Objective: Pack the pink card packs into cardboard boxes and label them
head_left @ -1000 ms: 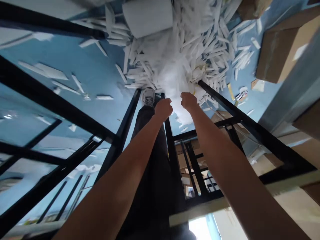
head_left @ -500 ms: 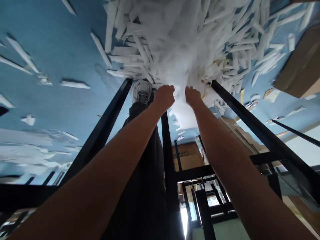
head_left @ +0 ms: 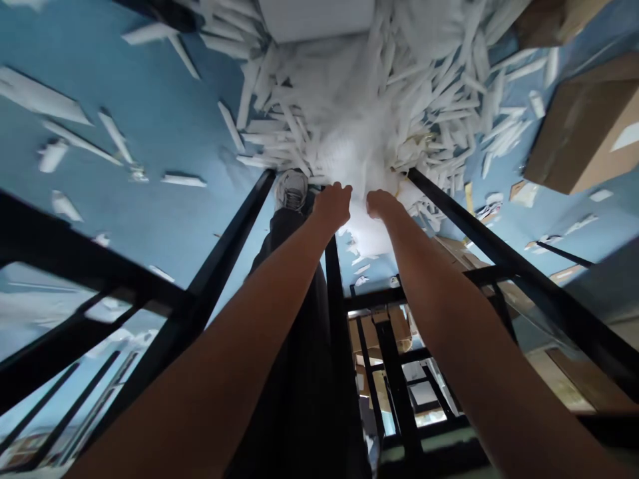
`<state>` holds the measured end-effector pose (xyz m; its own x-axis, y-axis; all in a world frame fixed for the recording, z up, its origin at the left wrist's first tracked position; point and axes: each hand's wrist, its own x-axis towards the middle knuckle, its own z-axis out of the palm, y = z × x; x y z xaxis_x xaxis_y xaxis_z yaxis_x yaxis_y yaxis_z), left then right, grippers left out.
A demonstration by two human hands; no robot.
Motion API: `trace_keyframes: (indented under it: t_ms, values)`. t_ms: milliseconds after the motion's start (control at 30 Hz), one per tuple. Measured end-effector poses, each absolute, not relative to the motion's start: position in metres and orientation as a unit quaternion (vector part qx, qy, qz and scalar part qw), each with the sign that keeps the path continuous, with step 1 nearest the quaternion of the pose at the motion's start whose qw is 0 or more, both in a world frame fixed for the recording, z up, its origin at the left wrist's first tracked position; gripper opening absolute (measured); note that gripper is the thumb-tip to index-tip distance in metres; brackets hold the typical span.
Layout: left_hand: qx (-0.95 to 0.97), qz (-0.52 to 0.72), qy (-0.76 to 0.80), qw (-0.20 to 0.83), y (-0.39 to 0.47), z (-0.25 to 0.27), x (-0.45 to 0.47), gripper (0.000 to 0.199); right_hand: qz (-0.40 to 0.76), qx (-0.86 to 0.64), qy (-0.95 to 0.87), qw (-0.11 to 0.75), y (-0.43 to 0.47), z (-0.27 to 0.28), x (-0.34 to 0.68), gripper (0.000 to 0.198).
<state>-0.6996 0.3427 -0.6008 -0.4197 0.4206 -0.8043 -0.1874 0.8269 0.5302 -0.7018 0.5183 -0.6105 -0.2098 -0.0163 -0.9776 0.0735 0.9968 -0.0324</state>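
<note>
Both my hands reach down and forward, a short gap apart, over a pale, thin, soft-looking white sheet. My left hand is closed in a fist at the sheet's left side, above the grey shoe. On the other side my right hand is curled shut, its fingertips turned inward at the sheet. The sheet runs between the hands and spreads away over the floor. Exactly where the fingers pinch it is hidden. Heaps of white strips lie on either side of it.
Black metal bars slope down on both sides of my arms, with a black frame at lower right. Cardboard boxes stand at right. A white block-like piece shows at the top. Loose white strips litter the blue floor.
The view has shifted, bringing the white block-like piece in at the top and more black frame in at left. Both hands stay closed and sit slightly lower in the picture.
</note>
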Motion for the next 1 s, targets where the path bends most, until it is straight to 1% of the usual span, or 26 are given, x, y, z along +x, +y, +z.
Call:
trace_keyframes:
  t_ms: [67, 133, 200, 300, 400, 467, 533, 667, 700, 767, 800, 867, 1000]
  values:
    - [0.111, 0.268, 0.805, 0.518, 0.348, -0.564, -0.709, 0.064, -0.02, 0.01, 0.752, 0.659, 0.513, -0.576, -0.725, 0.034]
    - [0.144, 0.251, 0.814, 0.503, 0.355, -0.526, -0.719, 0.064, -0.012, -0.002, 0.732, 0.682, 0.507, -0.536, -0.749, 0.039]
    - [0.171, 0.237, 0.822, 0.489, 0.36, -0.487, -0.73, 0.054, -0.014, 0.0, 0.719, 0.695, 0.502, -0.49, -0.771, 0.041]
    - [0.19, 0.244, 0.832, 0.46, 0.361, -0.43, -0.748, 0.039, -0.022, 0.018, 0.719, 0.694, 0.495, -0.412, -0.796, 0.037]
    - [0.185, 0.255, 0.842, 0.437, 0.353, -0.374, -0.763, 0.033, -0.035, 0.024, 0.746, 0.664, 0.492, -0.332, -0.809, 0.034]
    - [0.188, 0.237, 0.847, 0.438, 0.344, -0.337, -0.771, 0.033, -0.046, 0.022, 0.77, 0.636, 0.492, -0.28, -0.811, 0.033]
    - [0.199, 0.211, 0.852, 0.435, 0.335, -0.302, -0.775, 0.04, -0.057, 0.018, 0.791, 0.609, 0.494, -0.231, -0.808, 0.035]
    - [0.231, 0.22, 0.862, 0.394, 0.321, -0.23, -0.769, 0.084, -0.085, 0.009, 0.829, 0.553, 0.498, -0.145, -0.791, 0.049]
    - [0.248, 0.232, 0.859, 0.382, 0.319, -0.212, -0.766, 0.092, -0.092, 0.006, 0.837, 0.539, 0.499, -0.125, -0.785, 0.052]
    - [0.289, 0.257, 0.85, 0.358, 0.315, -0.178, -0.759, 0.095, -0.102, -0.009, 0.852, 0.514, 0.499, -0.089, -0.773, 0.055]
    - [0.308, 0.266, 0.846, 0.346, 0.313, -0.162, -0.756, 0.093, -0.103, -0.02, 0.859, 0.501, 0.499, -0.072, -0.767, 0.054]
    - [0.335, 0.276, 0.841, 0.322, 0.308, -0.132, -0.751, 0.08, -0.099, -0.042, 0.872, 0.477, 0.497, -0.039, -0.756, 0.053]
    - [0.348, 0.289, 0.847, 0.278, 0.296, -0.086, -0.75, 0.043, -0.073, -0.049, 0.896, 0.435, 0.494, 0.021, -0.739, 0.054]
